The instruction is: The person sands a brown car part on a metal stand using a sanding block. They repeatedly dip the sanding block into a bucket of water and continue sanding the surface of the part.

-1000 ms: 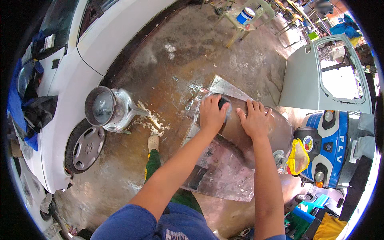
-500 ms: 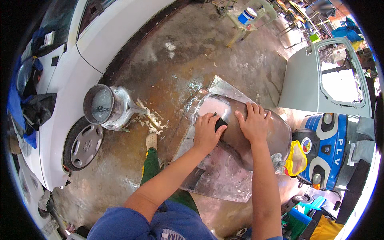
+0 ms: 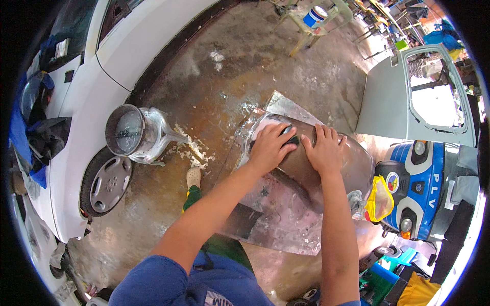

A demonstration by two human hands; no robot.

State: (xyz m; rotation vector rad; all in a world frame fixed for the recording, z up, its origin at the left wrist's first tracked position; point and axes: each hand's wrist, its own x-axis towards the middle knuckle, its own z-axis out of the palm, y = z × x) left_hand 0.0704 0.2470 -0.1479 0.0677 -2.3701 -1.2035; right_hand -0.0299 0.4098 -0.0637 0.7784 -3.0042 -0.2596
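Note:
A curved grey-brown vehicle body panel (image 3: 354, 166) lies in front of me, with a whitish filler patch (image 3: 262, 124) at its far left end. My left hand (image 3: 270, 147) is closed around a small black block (image 3: 293, 141), pressed against the panel beside the patch. Most of the block is hidden under my fingers. My right hand (image 3: 325, 149) lies on the panel just to the right, fingers stretched out, holding nothing. Beneath the panel is a flat, stained board (image 3: 288, 232), and a dark square sheet (image 3: 241, 220) lies on its near left part.
On the left stand a white car (image 3: 76, 168) and a metal stand with a round bowl-like top (image 3: 125, 130). A grey vehicle door (image 3: 380, 104) is at the far right, with a blue and white toy vehicle (image 3: 426, 191) nearer. A plastic chair (image 3: 306, 38) bears a paint can (image 3: 315, 17).
My left hand has slid the black block to the right and away from me across the panel, toward my right hand. My right hand has stayed nearly in place.

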